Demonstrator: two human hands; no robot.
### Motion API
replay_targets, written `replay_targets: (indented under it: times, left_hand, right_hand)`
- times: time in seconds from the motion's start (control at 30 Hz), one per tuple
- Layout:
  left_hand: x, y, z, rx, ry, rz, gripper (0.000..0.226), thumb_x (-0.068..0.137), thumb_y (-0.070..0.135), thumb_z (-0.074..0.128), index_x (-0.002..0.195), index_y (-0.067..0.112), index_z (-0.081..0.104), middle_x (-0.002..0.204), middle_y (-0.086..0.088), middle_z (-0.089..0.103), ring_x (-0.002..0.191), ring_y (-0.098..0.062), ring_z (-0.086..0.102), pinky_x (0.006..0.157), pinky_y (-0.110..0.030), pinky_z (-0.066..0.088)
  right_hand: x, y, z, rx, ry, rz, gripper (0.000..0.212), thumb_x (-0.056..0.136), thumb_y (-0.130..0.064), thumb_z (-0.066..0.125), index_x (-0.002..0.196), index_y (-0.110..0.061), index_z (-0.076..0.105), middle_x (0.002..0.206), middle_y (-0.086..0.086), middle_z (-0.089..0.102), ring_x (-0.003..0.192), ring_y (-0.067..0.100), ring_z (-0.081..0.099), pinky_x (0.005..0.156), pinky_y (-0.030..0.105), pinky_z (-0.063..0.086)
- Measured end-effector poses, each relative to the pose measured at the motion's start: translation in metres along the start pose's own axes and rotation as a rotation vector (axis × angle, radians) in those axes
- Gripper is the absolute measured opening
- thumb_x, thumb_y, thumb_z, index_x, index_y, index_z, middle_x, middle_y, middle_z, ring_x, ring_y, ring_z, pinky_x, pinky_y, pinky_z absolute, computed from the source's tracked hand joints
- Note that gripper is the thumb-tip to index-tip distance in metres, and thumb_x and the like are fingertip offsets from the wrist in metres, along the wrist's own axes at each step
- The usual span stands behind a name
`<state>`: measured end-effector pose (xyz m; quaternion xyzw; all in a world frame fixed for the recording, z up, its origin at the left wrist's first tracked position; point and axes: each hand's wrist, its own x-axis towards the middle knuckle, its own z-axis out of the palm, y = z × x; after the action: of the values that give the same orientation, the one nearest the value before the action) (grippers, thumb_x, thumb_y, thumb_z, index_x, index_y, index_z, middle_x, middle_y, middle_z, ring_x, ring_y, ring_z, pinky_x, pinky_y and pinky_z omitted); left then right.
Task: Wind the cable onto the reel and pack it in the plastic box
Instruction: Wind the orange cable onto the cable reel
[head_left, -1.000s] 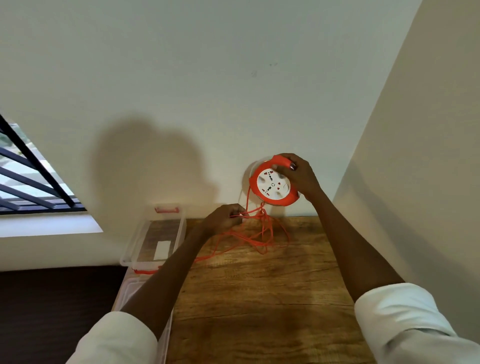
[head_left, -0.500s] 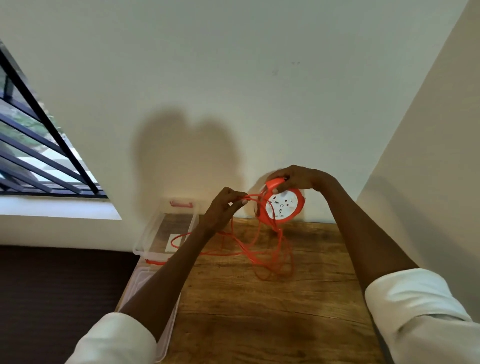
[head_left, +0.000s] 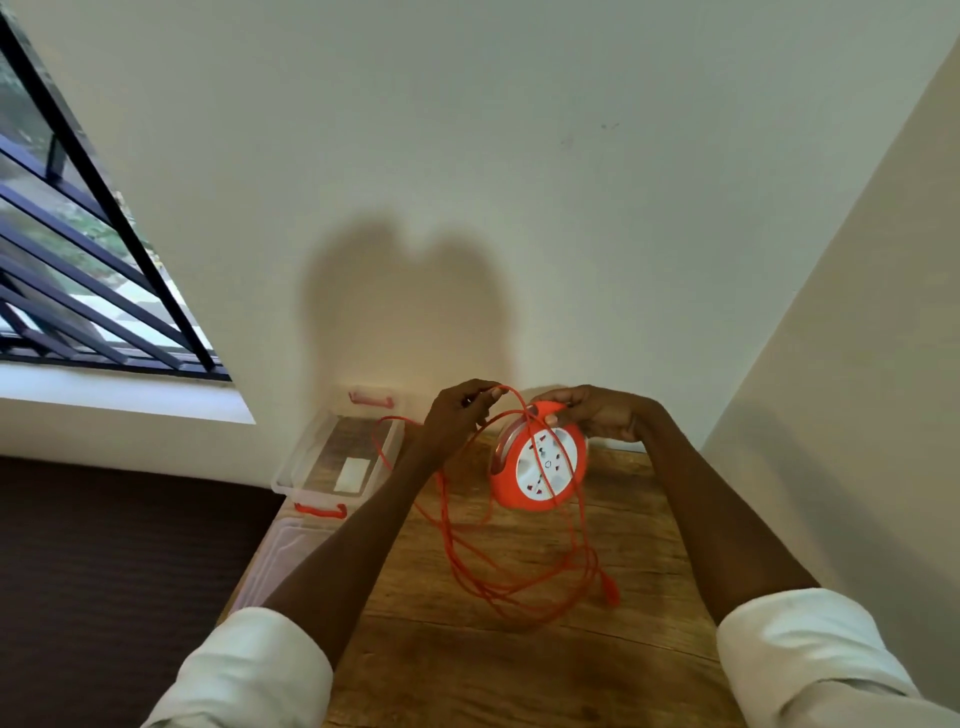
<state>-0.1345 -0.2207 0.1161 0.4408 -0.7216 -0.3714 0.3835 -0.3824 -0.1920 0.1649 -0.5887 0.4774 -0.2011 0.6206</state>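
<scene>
While the right hand (head_left: 597, 415) grips the top handle of a round orange reel (head_left: 537, 465), fingers clamped on it, the reel hangs upright just above a wooden table (head_left: 519, 670), its white socket face toward the camera. At the reel's 10 o'clock, the left hand (head_left: 457, 421) pinches a strand of thin orange cable (head_left: 519, 587) between thumb and fingertips, lifted level with the reel's top. From there the cable arcs over the reel and drops in loose tangled loops onto the table at the reel's 6 o'clock. A clear plastic box (head_left: 291, 467) with red latches sits open at the reel's 9 o'clock, at the table's left edge, with 1 cable loop reaching over it. White sleeves cover both forearms' lower ends.
</scene>
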Motion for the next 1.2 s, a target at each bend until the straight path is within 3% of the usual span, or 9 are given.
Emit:
replay_targets:
  times: [0.1, 0.2, 0.33, 0.47, 0.6, 0.8, 0.9, 1.03, 1.2]
  left_hand:
    - [-0.004, -0.007, -0.003, -0.092, 0.008, -0.096, 0.019, 0.094, 0.032, 0.068, 0.102, 0.016, 0.062, 0.085, -0.004, 0.07, 0.071, -0.005, 0.065, 0.067, -0.022, 0.053]
    - [-0.006, -0.011, -0.006, -0.043, -0.048, -0.119, 0.019, 0.09, 0.031, 0.072, 0.09, 0.015, 0.062, 0.087, 0.0, 0.066, 0.078, -0.01, 0.062, 0.072, -0.023, 0.05]
    - [-0.011, -0.013, -0.009, 0.155, -0.092, -0.1, 0.012, 0.096, 0.036, 0.064, 0.087, 0.031, 0.069, 0.091, 0.018, 0.06, 0.087, 0.001, 0.055, 0.077, -0.025, 0.044]
    - [-0.026, -0.015, -0.01, 0.209, -0.041, -0.106, 0.032, 0.098, 0.055, 0.05, 0.088, 0.033, 0.07, 0.09, 0.007, 0.067, 0.087, -0.012, 0.062, 0.078, -0.029, 0.048]
    - [-0.042, -0.017, 0.001, 0.138, -0.205, -0.177, 0.054, 0.086, 0.063, 0.064, 0.127, 0.028, 0.059, 0.104, 0.015, 0.064, 0.089, -0.003, 0.067, 0.066, -0.017, 0.056]
    - [-0.043, -0.027, 0.004, -0.037, -0.133, -0.296, 0.056, 0.082, 0.042, 0.079, 0.127, 0.019, 0.055, 0.117, -0.006, 0.069, 0.092, -0.014, 0.071, 0.069, -0.025, 0.063]
    - [-0.039, -0.03, -0.002, 0.04, -0.165, -0.305, 0.061, 0.082, 0.041, 0.078, 0.131, 0.016, 0.054, 0.116, -0.006, 0.067, 0.096, -0.021, 0.069, 0.076, -0.033, 0.064]
    - [-0.036, -0.031, -0.013, 0.054, -0.18, -0.33, 0.06, 0.081, 0.04, 0.08, 0.131, 0.016, 0.056, 0.114, -0.006, 0.068, 0.093, -0.022, 0.071, 0.073, -0.03, 0.063]
    - [-0.043, -0.035, -0.023, -0.092, -0.167, -0.387, 0.057, 0.076, 0.032, 0.085, 0.126, 0.014, 0.063, 0.107, -0.007, 0.074, 0.087, -0.022, 0.075, 0.069, -0.032, 0.063]
  right_hand:
    - [-0.001, 0.023, 0.015, 0.181, 0.049, -0.009, 0.04, 0.093, -0.018, 0.068, 0.128, 0.0, 0.061, 0.111, 0.015, 0.072, 0.097, 0.028, 0.068, 0.083, 0.034, 0.061]
    - [-0.002, 0.042, 0.03, 0.334, 0.077, -0.019, 0.031, 0.095, -0.021, 0.064, 0.124, -0.011, 0.067, 0.12, 0.014, 0.072, 0.108, 0.032, 0.067, 0.09, 0.039, 0.058]
    - [0.003, 0.061, 0.042, 0.531, 0.085, -0.048, 0.04, 0.094, -0.017, 0.061, 0.133, -0.012, 0.063, 0.136, 0.024, 0.06, 0.121, 0.039, 0.059, 0.11, 0.055, 0.042]
    - [0.006, 0.07, 0.052, 0.625, 0.168, -0.053, 0.041, 0.095, -0.019, 0.06, 0.136, -0.009, 0.061, 0.127, 0.019, 0.067, 0.112, 0.033, 0.066, 0.095, 0.047, 0.055]
    - [0.01, 0.072, 0.06, 0.721, 0.254, -0.08, 0.038, 0.092, -0.023, 0.061, 0.128, -0.009, 0.064, 0.115, 0.016, 0.073, 0.1, 0.03, 0.071, 0.085, 0.043, 0.06]
    - [0.018, 0.061, 0.075, 0.407, 0.394, -0.053, 0.049, 0.097, -0.04, 0.061, 0.139, -0.016, 0.054, 0.129, 0.014, 0.066, 0.113, 0.033, 0.067, 0.097, 0.052, 0.055]
    - [0.021, 0.053, 0.083, 0.087, 0.476, -0.091, 0.053, 0.093, -0.031, 0.07, 0.141, -0.021, 0.05, 0.13, 0.002, 0.061, 0.113, 0.024, 0.064, 0.092, 0.04, 0.059]
    - [0.017, 0.058, 0.083, 0.109, 0.529, -0.154, 0.034, 0.101, -0.02, 0.059, 0.135, -0.013, 0.062, 0.128, 0.008, 0.068, 0.113, 0.027, 0.067, 0.095, 0.043, 0.058]
    - [0.012, 0.059, 0.077, 0.156, 0.613, -0.078, 0.028, 0.104, -0.009, 0.052, 0.125, 0.004, 0.066, 0.098, 0.01, 0.072, 0.069, 0.01, 0.071, 0.058, 0.02, 0.055]
